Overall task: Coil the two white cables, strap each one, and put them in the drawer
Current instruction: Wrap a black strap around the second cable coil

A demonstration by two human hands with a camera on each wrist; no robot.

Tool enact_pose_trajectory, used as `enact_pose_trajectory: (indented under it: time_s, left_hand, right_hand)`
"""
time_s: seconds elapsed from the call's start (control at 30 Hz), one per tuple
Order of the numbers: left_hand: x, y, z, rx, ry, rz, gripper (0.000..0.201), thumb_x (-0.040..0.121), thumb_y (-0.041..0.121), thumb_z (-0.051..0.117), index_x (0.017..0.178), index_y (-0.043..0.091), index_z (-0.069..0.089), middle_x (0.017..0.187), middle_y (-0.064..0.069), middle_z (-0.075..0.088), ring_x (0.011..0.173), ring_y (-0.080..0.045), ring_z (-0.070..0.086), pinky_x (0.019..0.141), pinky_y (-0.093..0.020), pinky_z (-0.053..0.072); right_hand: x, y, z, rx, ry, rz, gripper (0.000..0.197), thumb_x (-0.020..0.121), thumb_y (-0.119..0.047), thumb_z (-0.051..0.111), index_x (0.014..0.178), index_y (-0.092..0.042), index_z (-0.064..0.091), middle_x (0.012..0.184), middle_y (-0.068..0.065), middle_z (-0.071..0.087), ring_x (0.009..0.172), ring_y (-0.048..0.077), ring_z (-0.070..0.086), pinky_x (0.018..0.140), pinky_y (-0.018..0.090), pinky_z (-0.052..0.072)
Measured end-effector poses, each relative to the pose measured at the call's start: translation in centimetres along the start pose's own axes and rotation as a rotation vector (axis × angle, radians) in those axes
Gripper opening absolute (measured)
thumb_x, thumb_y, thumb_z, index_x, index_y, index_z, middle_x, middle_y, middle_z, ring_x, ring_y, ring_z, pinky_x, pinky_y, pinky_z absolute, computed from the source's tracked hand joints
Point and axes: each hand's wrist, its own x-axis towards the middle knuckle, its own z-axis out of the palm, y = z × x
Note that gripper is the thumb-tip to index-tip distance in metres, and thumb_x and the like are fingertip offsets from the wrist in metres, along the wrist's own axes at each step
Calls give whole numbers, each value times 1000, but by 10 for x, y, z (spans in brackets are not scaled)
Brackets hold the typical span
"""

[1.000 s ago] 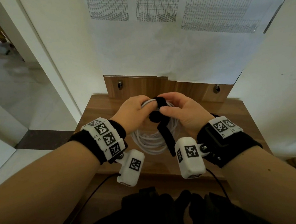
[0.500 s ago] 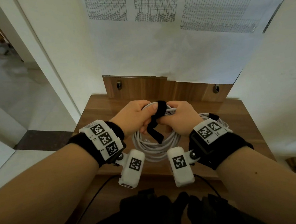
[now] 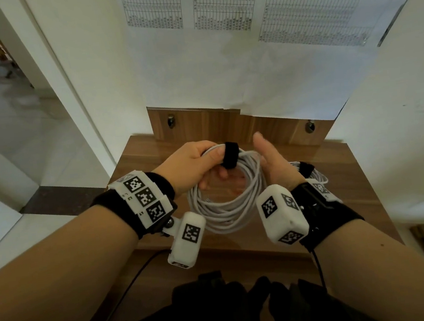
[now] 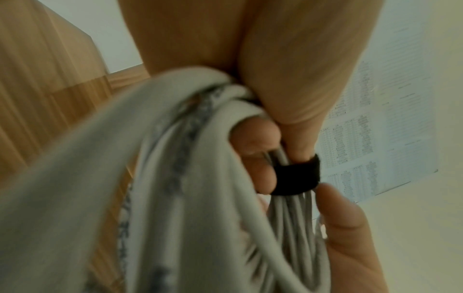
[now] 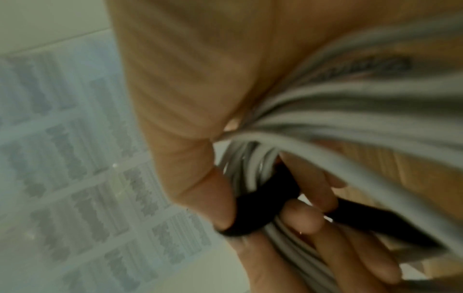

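**Cable coil held up over the counter, strap wrapped on**

Standing next to this and here's what's in front of me. The person has a white cable coil (image 3: 225, 205) held up in the air above the wooden counter (image 3: 357, 172), not resting on it. A black strap (image 3: 229, 154) is looped around the bundle at the top of the coil, on the side farthest from the person.

The left hand (image 3: 193, 166) is grasping the coil right beside the strap: fingers curled under the strands, thumb on top and butted up against the strap's edge. From the left wrist view you can see the strap (image 4: 296, 176) cinched snug round the strands, with a fingertip touching it on either side.

The right hand (image 3: 273, 164) sits on the other side of the coil from the left one, palm turned toward the loops, thumb pointing up. The head view makes it look pretty relaxed, but the right wrist view is blurry and shows fingers (image 5: 303, 218) tucked in around the strap (image 5: 263, 198) and the cable, so I'd call it holding the coil there.

Behind the right wrist, a second white cable (image 3: 313, 176) lies on the counter with its own black strap on it, mostly hidden by the wristband.

Beyond the coil there's a wood back panel (image 3: 215, 126), and above that printed sheets (image 3: 224, 4) on the wall.
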Motion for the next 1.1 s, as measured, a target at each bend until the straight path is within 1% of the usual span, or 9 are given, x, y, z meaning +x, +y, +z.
enact_pose_trajectory:
  time_s: [0.07,0.13,0.23,0.37,0.5,0.63,0.77,0.97,1.1]
  left_hand:
    - [-2,2,2,15,-46,6,33,98,41,43,110,17,63,83,-1,72,48,-14,52,52,-23,46]
    - [-4,2,6,27,-102,23,33,98,42,42,109,18,62,88,-1,74,48,-16,52,53,-26,46]
    - [-6,2,10,55,-140,28,34,97,43,42,112,20,62,91,2,74,49,-18,52,53,-27,48]
    - [-7,1,9,111,-160,13,32,97,43,43,115,22,60,92,5,74,50,-17,54,54,-25,49]
    - [-11,1,11,181,-198,42,21,99,39,43,102,27,60,91,6,74,51,-17,56,54,-23,48]
    - [-11,-1,14,206,-224,18,26,99,36,44,106,17,61,88,5,73,48,-13,57,51,-20,46]
    - [-8,-5,12,248,-229,-8,17,99,37,46,100,28,60,87,7,73,48,-12,58,51,-20,47]
    - [-7,-14,7,315,-190,-67,17,99,36,45,99,27,59,88,5,73,47,-9,57,51,-19,47]
    - [-5,-14,6,327,-183,-49,18,99,37,45,97,27,60,89,4,72,46,-9,57,51,-21,48]
  right_hand:
    - [0,-3,-2,94,91,-30,74,85,-65,39,118,-2,61,90,20,62,75,29,65,75,36,58]
    - [3,-5,-6,5,254,-109,53,96,-47,39,121,-6,61,99,17,68,76,24,68,65,30,58]
    - [7,-10,-9,-240,338,-143,30,100,-15,45,124,-6,59,108,13,67,85,18,68,66,24,57]
    - [3,-14,-8,-331,346,-95,23,93,-6,55,115,-7,64,98,12,71,80,19,69,65,24,58]
    - [2,-16,-6,-331,374,-167,22,88,4,59,106,-6,67,87,12,73,73,19,70,64,27,58]
    - [3,-22,-4,-473,405,-229,10,90,-7,62,91,-9,72,87,9,73,79,19,66,84,36,55]
    - [0,-29,0,-697,418,-286,13,96,-17,56,94,-16,69,86,-3,72,57,-2,56,59,14,44]
    - [-3,-34,14,-420,258,-235,25,101,-16,44,80,-11,56,67,4,55,50,16,37,55,27,33]
    - [0,-27,18,-695,318,-254,10,93,-13,61,85,-15,55,67,-2,46,55,11,41,59,26,39]
